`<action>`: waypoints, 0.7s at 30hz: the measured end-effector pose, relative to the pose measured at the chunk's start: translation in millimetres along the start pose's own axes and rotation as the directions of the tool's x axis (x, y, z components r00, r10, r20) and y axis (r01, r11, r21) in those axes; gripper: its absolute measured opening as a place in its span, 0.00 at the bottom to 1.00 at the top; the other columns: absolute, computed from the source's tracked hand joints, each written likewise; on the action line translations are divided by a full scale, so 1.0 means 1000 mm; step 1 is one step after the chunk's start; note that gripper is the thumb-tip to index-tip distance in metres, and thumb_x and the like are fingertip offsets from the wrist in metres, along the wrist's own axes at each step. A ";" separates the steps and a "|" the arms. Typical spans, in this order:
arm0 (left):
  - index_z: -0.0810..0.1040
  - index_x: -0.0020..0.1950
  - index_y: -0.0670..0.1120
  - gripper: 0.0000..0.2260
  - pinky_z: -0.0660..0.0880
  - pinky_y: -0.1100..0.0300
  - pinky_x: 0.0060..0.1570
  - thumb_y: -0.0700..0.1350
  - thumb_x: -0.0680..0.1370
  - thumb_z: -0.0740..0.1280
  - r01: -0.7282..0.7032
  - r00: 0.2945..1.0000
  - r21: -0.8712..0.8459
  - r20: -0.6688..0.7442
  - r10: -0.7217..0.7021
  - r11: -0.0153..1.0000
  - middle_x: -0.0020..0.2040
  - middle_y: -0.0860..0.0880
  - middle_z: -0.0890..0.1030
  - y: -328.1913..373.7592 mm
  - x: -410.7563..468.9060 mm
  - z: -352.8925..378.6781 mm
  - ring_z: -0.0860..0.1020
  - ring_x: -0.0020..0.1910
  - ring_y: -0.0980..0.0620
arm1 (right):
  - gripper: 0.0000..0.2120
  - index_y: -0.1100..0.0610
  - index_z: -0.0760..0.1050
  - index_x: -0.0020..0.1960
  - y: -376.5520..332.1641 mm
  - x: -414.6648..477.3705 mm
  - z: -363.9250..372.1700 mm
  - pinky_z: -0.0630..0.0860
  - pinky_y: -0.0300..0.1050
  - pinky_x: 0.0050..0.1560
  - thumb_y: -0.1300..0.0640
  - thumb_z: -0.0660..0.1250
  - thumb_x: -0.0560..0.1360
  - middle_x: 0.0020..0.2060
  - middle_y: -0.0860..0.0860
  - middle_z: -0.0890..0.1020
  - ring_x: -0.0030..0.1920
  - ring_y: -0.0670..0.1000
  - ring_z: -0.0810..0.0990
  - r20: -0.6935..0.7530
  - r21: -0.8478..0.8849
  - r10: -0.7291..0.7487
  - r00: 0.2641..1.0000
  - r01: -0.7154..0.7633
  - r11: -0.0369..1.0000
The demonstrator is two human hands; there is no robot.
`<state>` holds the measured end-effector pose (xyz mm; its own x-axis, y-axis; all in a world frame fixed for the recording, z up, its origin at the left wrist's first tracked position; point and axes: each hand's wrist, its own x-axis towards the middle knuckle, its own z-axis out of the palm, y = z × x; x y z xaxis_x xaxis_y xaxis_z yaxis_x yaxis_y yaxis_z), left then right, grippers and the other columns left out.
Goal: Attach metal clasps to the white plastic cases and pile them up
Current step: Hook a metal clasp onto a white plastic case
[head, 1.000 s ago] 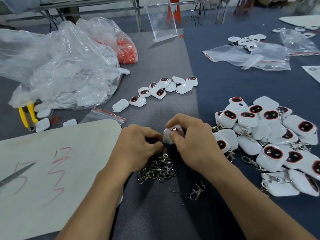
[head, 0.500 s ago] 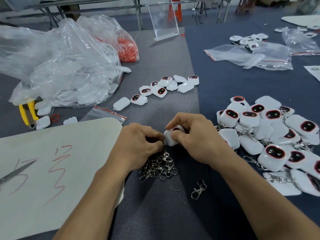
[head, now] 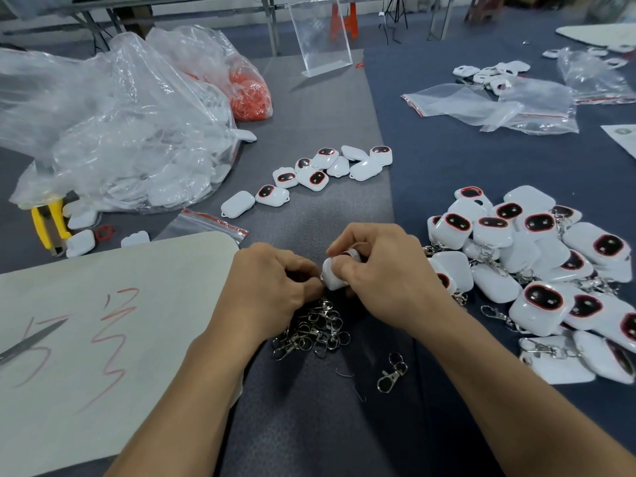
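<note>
My right hand point(head: 382, 273) grips a white plastic case point(head: 332, 275) at the middle of the table. My left hand point(head: 272, 287) has its fingers curled against the case's left end, pinching something small that stays hidden, likely a metal clasp. Just below both hands lies a heap of metal clasps point(head: 316, 330), and a single clasp point(head: 392, 373) lies apart to the lower right. A pile of white cases with clasps attached point(head: 537, 266) spreads out at the right. Several bare white cases point(head: 327, 170) lie behind the hands.
A large clear bag of white cases point(head: 113, 132) and a bag of red parts point(head: 247, 91) sit at the left back. A white board point(head: 103, 332) with scissors point(head: 31, 340) lies at the left front. Yellow-handled pliers point(head: 48, 222) rest beside the bag; clear bags point(head: 499, 105) lie far right.
Both hands stay pressed together on the case with only slight shifts of the fingers. The case has tilted a little in my right hand.
</note>
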<state>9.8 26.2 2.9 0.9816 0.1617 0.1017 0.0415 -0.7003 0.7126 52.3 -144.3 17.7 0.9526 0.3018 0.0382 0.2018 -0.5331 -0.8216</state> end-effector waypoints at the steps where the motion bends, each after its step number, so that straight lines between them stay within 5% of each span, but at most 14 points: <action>1: 0.83 0.37 0.65 0.11 0.75 0.64 0.31 0.48 0.68 0.78 0.009 1.000 0.010 -0.022 -0.008 1.000 0.30 0.59 0.82 0.002 -0.001 0.001 0.81 0.31 0.58 | 0.05 0.47 0.81 0.40 0.000 -0.001 0.002 0.81 0.42 0.41 0.56 0.72 0.73 0.33 0.46 0.84 0.35 0.45 0.83 -0.016 0.017 0.003 1.000 -0.003 1.000; 7: 0.83 0.39 0.64 0.07 0.70 0.71 0.27 0.52 0.67 0.78 -0.011 0.989 0.021 -0.148 0.014 1.000 0.27 0.62 0.80 0.006 -0.007 0.005 0.78 0.26 0.62 | 0.06 0.50 0.81 0.40 0.001 -0.007 0.013 0.81 0.46 0.35 0.60 0.72 0.73 0.33 0.49 0.85 0.28 0.50 0.82 -0.045 0.222 0.114 0.992 -0.101 0.970; 11: 0.84 0.40 0.65 0.12 0.76 0.70 0.31 0.45 0.68 0.77 -0.038 0.978 -0.180 -0.207 0.000 0.983 0.30 0.61 0.83 0.009 -0.004 0.003 0.81 0.29 0.62 | 0.09 0.60 0.82 0.41 -0.001 -0.001 0.000 0.76 0.44 0.29 0.71 0.69 0.74 0.35 0.59 0.85 0.26 0.55 0.80 0.078 0.583 0.259 0.963 -0.255 0.772; 16: 0.88 0.42 0.58 0.12 0.75 0.68 0.36 0.39 0.71 0.79 -0.021 0.992 -0.484 -0.120 -0.043 0.875 0.37 0.52 0.87 0.012 0.000 0.001 0.81 0.33 0.60 | 0.10 0.62 0.83 0.42 -0.001 0.004 -0.017 0.74 0.37 0.25 0.71 0.65 0.77 0.34 0.59 0.84 0.26 0.53 0.79 0.285 0.731 0.280 0.917 -0.397 0.555; 21: 0.89 0.44 0.56 0.07 0.74 0.64 0.33 0.45 0.69 0.78 0.012 1.000 -0.618 -0.010 -0.023 0.786 0.35 0.42 0.85 0.016 -0.001 0.001 0.76 0.30 0.55 | 0.11 0.63 0.83 0.41 -0.001 0.004 -0.022 0.70 0.37 0.23 0.71 0.64 0.76 0.36 0.64 0.83 0.26 0.53 0.76 0.345 0.760 0.224 0.911 -0.412 0.503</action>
<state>10.0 14.1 13.9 0.9785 0.1843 0.0921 -0.0708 -0.1192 0.9904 60.8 -159.6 31.3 0.8349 0.4281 -0.3459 -0.4635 0.2081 -0.8613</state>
